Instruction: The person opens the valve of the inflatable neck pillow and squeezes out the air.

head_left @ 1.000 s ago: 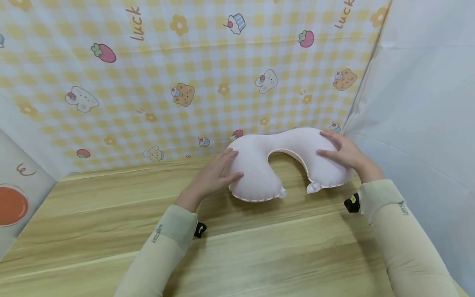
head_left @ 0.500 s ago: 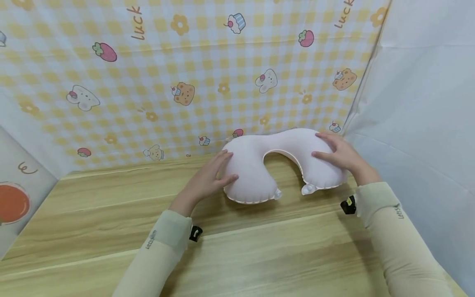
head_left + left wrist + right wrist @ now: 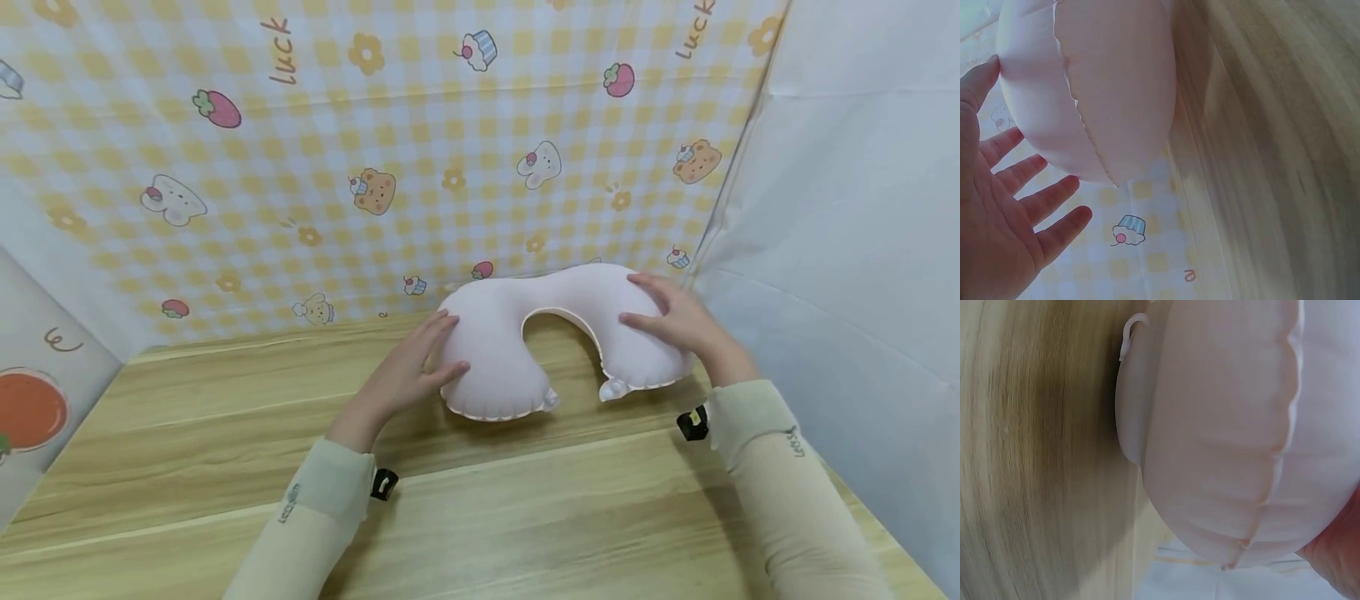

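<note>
A pale pink inflatable U-shaped neck pillow (image 3: 495, 350) is at the back of the wooden table, its opening facing the person. Small snap tabs (image 3: 615, 388) show at the inner tips of its two ends. My left hand (image 3: 405, 375) lies along its left side, thumb and fingers spread; in the left wrist view those fingers (image 3: 1050, 197) are nearly straight against the pillow's rounded side. My right hand (image 3: 678, 321) rests on the right end with thumb and forefinger extended over the top. In the right wrist view the pillow (image 3: 1210, 425) hides most of that hand.
Behind the pillow rises a yellow-checked cloth (image 3: 450, 125) printed with cartoon figures. A white sheet (image 3: 855, 208) hangs along the right side of the wooden table (image 3: 525, 525). Black wrist cameras (image 3: 384, 484) stick out from both sleeves.
Both hands and the neck pillow between them have shifted left and slightly toward the person. The hands keep about the same places on the pillow.
</note>
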`<control>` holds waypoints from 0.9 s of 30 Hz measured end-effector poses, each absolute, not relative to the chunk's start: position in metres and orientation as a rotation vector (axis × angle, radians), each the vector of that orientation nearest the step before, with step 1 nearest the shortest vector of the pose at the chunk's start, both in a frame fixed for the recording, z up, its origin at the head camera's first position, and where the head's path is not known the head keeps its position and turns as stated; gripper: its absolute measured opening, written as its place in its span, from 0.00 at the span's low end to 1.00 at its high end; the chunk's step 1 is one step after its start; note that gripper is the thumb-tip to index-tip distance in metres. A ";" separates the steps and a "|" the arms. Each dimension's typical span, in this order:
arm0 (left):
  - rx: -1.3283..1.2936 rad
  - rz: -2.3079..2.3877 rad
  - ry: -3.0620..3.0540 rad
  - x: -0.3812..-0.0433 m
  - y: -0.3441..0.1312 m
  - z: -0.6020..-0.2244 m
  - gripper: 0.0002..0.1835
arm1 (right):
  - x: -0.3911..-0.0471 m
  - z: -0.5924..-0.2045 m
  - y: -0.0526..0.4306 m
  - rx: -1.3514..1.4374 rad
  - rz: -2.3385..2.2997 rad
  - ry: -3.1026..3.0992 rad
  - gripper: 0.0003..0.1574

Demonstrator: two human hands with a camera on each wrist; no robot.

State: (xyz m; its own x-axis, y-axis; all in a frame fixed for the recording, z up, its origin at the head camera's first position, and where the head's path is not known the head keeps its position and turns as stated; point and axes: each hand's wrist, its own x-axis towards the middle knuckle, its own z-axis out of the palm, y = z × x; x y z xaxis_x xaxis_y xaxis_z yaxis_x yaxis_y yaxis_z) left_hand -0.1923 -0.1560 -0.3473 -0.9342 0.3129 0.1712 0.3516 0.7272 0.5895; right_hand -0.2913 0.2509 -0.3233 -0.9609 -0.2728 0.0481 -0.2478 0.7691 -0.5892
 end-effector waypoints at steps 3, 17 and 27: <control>-0.547 -0.999 -2.863 -0.188 -0.158 -0.347 0.39 | -0.289 -0.324 0.248 -0.441 -0.968 2.916 0.53; -0.528 -0.976 -2.853 -0.173 -0.170 -0.348 0.39 | -0.278 -0.325 0.235 -0.554 -0.891 2.969 0.53; -0.498 -0.950 -2.850 -0.158 -0.182 -0.351 0.39 | -0.272 -0.328 0.223 -0.587 -0.890 3.013 0.51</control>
